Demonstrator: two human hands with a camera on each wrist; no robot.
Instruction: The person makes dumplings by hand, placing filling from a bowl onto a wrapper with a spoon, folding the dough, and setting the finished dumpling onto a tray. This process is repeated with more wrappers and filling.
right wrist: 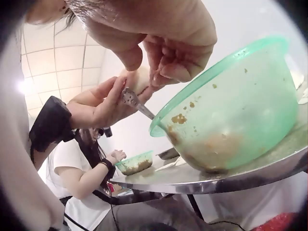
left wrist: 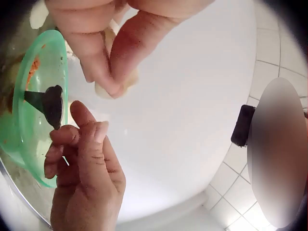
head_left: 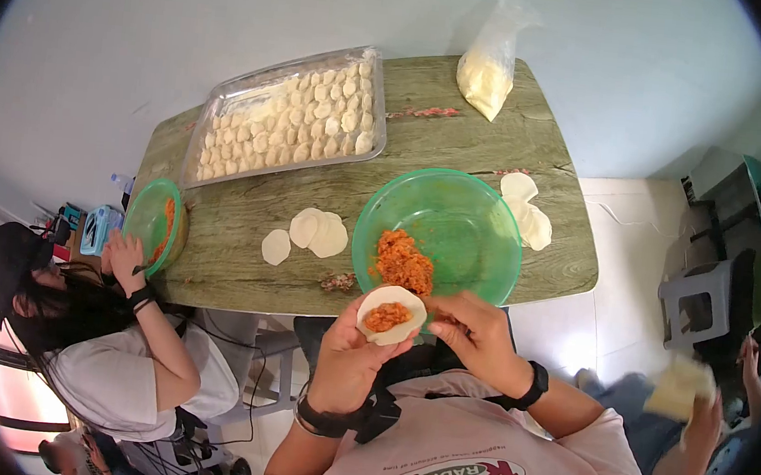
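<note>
On the fingers of my left hand (head_left: 345, 367) lies a round dumpling wrapper (head_left: 375, 336) with a mound of orange-red filling (head_left: 388, 317) in its middle; the thumb grips its near edge. My right hand (head_left: 480, 341) is close at the wrapper's right side, its fingers loosely bent and holding nothing. A spoon handle (right wrist: 136, 102) leans over the rim of the large green bowl (right wrist: 250, 91), below the right hand. More filling (head_left: 404, 260) is heaped in the bowl's near left part. The left wrist view shows the right hand (left wrist: 89, 168) with fingertips near the spoon's handle (left wrist: 52, 106).
Wrappers lie left (head_left: 319, 232) and right (head_left: 529, 220) of the bowl. A metal tray (head_left: 291, 167) of several rows of dumplings stands at the back, with a plastic bag (head_left: 487, 78) to its right. Another person (head_left: 127, 350) works at a smaller green bowl (head_left: 174, 236) on the left.
</note>
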